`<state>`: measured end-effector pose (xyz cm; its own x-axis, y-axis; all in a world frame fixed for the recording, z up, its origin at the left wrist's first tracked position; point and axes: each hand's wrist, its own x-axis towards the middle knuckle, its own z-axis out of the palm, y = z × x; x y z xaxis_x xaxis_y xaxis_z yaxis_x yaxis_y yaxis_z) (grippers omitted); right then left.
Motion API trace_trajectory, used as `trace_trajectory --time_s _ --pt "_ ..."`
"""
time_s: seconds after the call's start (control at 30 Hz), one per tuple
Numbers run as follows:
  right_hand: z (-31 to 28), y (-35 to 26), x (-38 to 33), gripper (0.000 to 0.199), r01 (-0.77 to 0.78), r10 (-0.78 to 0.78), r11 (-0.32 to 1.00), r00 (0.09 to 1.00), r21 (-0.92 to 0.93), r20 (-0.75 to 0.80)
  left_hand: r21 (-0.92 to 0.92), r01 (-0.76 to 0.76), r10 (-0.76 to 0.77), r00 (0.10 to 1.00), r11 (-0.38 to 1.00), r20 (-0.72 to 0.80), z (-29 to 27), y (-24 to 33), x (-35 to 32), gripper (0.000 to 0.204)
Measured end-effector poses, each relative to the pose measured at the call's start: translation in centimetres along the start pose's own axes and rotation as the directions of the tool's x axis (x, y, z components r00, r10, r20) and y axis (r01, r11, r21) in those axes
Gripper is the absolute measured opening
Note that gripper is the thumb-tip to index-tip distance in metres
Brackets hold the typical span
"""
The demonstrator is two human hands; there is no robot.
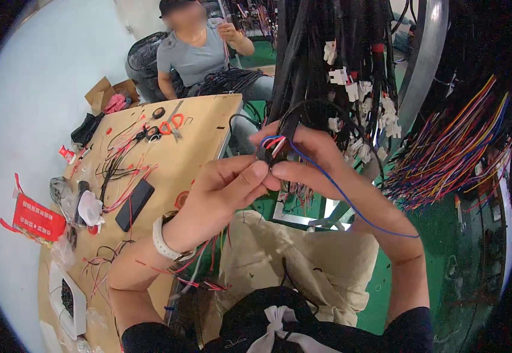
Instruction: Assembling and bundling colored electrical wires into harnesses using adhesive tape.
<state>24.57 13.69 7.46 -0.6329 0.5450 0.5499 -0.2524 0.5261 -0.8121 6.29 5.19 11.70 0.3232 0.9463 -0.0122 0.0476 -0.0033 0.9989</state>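
Both hands pinched on small black plastic connector (266,154) at chest height, left hand (223,191) steadying, right hand (306,159) fingers clamping thin blue wire (350,203); mid-insertion, next likely needs careful cavity alignment.

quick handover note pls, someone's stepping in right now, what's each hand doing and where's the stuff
Left hand: pinching a small black connector from the left, thumb against it.
Right hand: gripping the same connector from the right; a blue wire trails from it over the right forearm.
Red, white and blue leads enter the connector; how many are seated cannot be told.
Hanging harness bundle with white plugs sits just behind the hands; loose coloured wires to the right.
Wooden table on the left carries orange-handled scissors, a black phone and loose wires.
Another person sits beyond the table.
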Motion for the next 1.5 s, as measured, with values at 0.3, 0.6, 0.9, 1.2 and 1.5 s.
trace_trajectory --time_s 0.3,0.6,0.9,1.2,1.5 --pt "1.7 -1.4 -4.1 0.062 0.176 -0.198 0.98 0.9 -0.091 -0.389 -0.156 -0.032 0.039 0.998 0.987 0.043 0.2 -2.4 0.8 0.029" --pt "5.1 0.7 -6.8 0.04 0.21 -0.664 0.244 0.747 -0.947 -0.006 -0.269 -0.042 0.06 0.996 0.962 0.061 2.5 -3.7 2.0 0.027" --pt "5.9 4.2 -11.0 0.036 0.355 -0.576 0.252 0.803 -0.9 0.155 -0.228 -0.094 0.106 0.994 0.969 0.04 2.7 -5.6 2.4 0.029" --pt "9.4 6.5 -17.1 0.02 -0.167 0.093 0.976 0.901 -0.141 -0.424 -0.366 0.028 -0.051 0.997 0.93 -0.054 6.0 -14.1 -0.5 0.024" --pt "8.6 5.3 -19.0 0.024 -0.458 0.599 0.777 0.748 0.431 -0.286 -0.417 0.175 -0.155 0.985 0.892 0.081 7.1 -20.3 -5.3 0.021"
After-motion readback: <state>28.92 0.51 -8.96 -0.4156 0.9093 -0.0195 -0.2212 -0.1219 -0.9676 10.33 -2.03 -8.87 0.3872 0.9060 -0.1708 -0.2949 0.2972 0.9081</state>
